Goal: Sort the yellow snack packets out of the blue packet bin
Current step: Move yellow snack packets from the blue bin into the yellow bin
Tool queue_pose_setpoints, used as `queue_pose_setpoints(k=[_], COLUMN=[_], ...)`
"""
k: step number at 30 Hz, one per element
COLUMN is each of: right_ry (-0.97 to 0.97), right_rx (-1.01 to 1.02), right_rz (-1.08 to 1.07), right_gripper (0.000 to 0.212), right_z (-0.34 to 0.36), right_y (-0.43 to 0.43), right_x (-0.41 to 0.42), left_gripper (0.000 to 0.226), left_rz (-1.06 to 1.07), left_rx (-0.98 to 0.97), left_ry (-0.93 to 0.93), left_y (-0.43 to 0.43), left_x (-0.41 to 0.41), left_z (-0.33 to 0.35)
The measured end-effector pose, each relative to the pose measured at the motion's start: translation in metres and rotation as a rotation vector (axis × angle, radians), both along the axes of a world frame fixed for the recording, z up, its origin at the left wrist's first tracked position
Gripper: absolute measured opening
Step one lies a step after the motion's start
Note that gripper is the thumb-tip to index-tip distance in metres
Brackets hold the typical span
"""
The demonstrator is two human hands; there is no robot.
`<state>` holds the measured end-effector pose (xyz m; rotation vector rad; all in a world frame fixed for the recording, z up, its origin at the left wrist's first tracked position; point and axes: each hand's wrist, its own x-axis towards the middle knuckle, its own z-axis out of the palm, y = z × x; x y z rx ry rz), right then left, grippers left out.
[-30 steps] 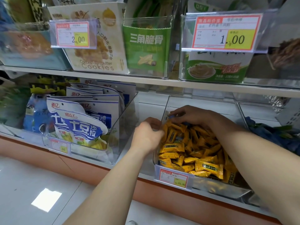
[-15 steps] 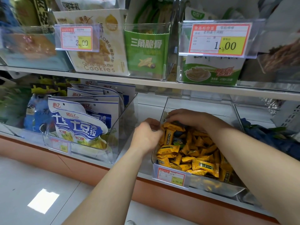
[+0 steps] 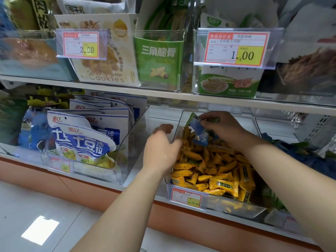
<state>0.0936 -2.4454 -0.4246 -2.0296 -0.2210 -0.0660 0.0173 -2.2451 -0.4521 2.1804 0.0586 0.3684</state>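
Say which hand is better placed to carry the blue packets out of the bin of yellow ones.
The right hand, probably: it already pinches blue packets lifted above the yellow packets in the clear bin. The left hand rests at the bin's left wall, holding nothing visible.

Yellow snack packets heaped in a clear bin, with blue packets lifted above them.

The yellow packets (image 3: 209,166) are small, flat, pillow-shaped wrappers with dark label strips, piled loosely at all angles and filling the clear bin (image 3: 234,209) on the lower shelf; those at the front press against its front wall. A few blue packets (image 3: 199,130), the same small size, hang pinched together above the back of the heap, one tilted with a corner pointing up, the lowest touching the yellow pile. More dark blue packets (image 3: 309,157) lie in the next compartment to the right, too blurred to make out singly.
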Motion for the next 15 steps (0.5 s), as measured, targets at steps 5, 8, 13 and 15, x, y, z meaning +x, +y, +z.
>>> queue_pose_setpoints(k=[5,8,13,15], right_ry=[0.143,0.235,0.415,0.478], right_rx=[0.304,0.47,0.777,0.865], right_rz=[0.027,0.042,0.027,0.034], right_gripper=[0.021,0.021,0.027,0.031], right_z=[0.017,0.021,0.021,0.019], right_y=[0.0,0.006,0.003,0.0], right_x=[-0.037,-0.053,-0.065,-0.068], left_gripper=[0.077,0.083,0.055,0.049], left_rz=[-0.132,-0.279,-0.216,-0.198], left_rx=[-0.14,-0.155,-0.288,-0.417], left_ry=[-0.128,-0.13,-0.125,-0.047], left_y=[-0.028,-0.041,-0.044,-0.045], left_x=[-0.007,-0.011,-0.009,-0.009], left_z=[0.015,0.015,0.014,0.013])
